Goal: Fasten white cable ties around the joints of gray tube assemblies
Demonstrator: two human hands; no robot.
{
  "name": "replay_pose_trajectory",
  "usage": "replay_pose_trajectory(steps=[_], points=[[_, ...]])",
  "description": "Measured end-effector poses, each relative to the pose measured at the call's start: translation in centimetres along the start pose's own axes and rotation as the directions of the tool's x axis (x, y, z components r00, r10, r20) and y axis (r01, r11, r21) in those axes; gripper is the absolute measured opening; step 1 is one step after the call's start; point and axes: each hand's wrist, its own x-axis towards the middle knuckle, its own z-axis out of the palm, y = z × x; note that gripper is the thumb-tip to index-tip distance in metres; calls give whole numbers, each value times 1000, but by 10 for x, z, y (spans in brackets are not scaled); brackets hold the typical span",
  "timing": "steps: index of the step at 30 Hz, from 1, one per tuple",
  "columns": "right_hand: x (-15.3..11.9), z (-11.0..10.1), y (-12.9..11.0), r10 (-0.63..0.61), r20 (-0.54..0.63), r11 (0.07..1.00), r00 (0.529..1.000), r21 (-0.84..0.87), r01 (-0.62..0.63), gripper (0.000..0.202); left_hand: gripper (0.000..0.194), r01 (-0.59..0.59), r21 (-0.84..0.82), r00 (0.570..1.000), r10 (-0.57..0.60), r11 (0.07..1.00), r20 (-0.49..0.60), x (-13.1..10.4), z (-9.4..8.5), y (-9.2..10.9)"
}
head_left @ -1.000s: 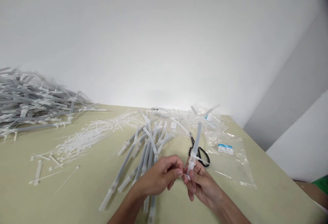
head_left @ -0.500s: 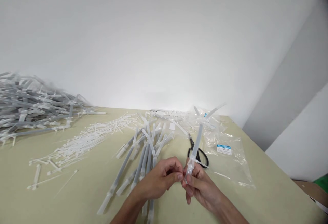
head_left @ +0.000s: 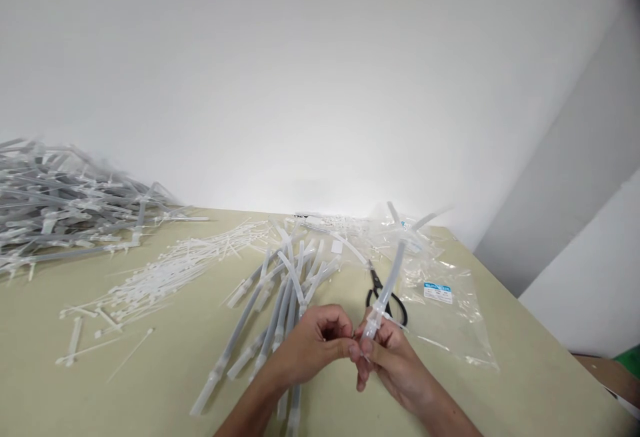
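A translucent silicone tube with a forked upper end (head_left: 393,273) slants up and to the right from my right hand (head_left: 400,367), whose fingers are closed around its lower end. The tail of a white cable tie (head_left: 396,321) sticks out from the joint just above those fingers. My left hand (head_left: 317,347) is pinched shut, its fingertips meeting those of my right hand beside the tube's bottom. Whatever sits in that pinch is too small to make out. Black-handled scissors (head_left: 375,283) lie partly behind the held tube.
Several forked tubes (head_left: 235,340) lie left of my hands. Beyond them are loose white cable ties (head_left: 155,277) and a big heap of grey tubes (head_left: 65,203). A clear plastic bag with a blue label (head_left: 465,323) rests on the right side of the table (head_left: 530,383).
The held tube's forked end has swung a little to the right, so it leans more. Both hands stay close together, with the right fingers shifted slightly.
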Motion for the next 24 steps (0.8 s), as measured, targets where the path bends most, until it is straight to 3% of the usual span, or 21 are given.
replay_pose_trajectory(steps=[4,8,11,17,24], points=[[4,-3,-3,-68,-101,982,993,-181,49,26,20,-46,456,989,105,889,-105,-4,-2,13],[8,-5,-3,-123,-193,958,974,-279,66,31,18,-35,683,971,185,730,-148,-5,1,13],[9,-4,-1,-132,-226,949,965,-309,57,32,16,-57,739,960,239,671,-144,-4,5,8],[11,-3,-3,-113,-257,949,960,-314,27,34,18,-33,752,951,251,658,-179,-1,10,0],[12,-9,1,-101,-266,943,959,-333,7,31,21,34,666,960,162,745,-230,2,13,-6]])
